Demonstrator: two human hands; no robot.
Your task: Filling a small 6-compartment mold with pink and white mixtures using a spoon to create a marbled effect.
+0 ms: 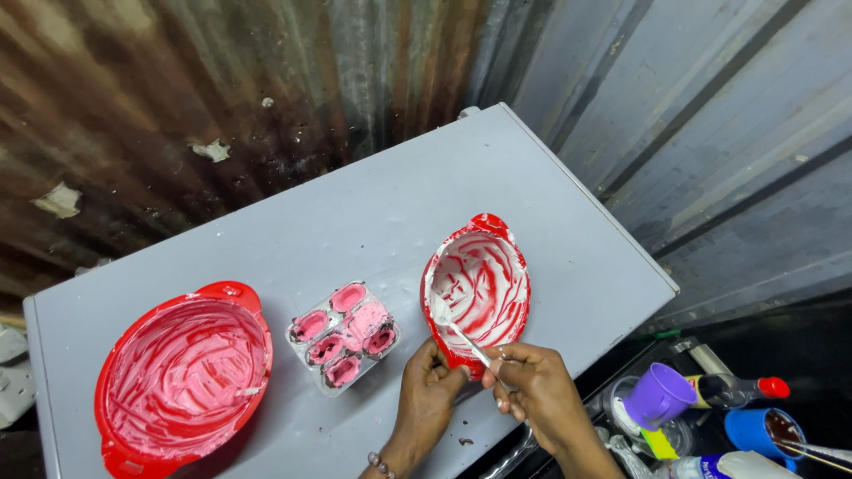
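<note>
A red bowl (486,257) smeared with white mix is tipped up on its near edge on the grey surface (355,213). My left hand (429,390) grips the bowl's near rim. My right hand (537,390) holds a white spoon (451,321) whose tip rests inside the bowl's lower left wall. To the left of the hands sits a clear plastic mould (344,335) with several cavities filled with pink mix. A bigger red bowl (185,377) smeared with pink stands at the left.
Rusty corrugated metal walls close in behind and to the right. Below the right edge stand a purple cup (658,396), a blue cup (754,429), a dark bottle with a red cap (735,388) and a plastic bottle (723,465).
</note>
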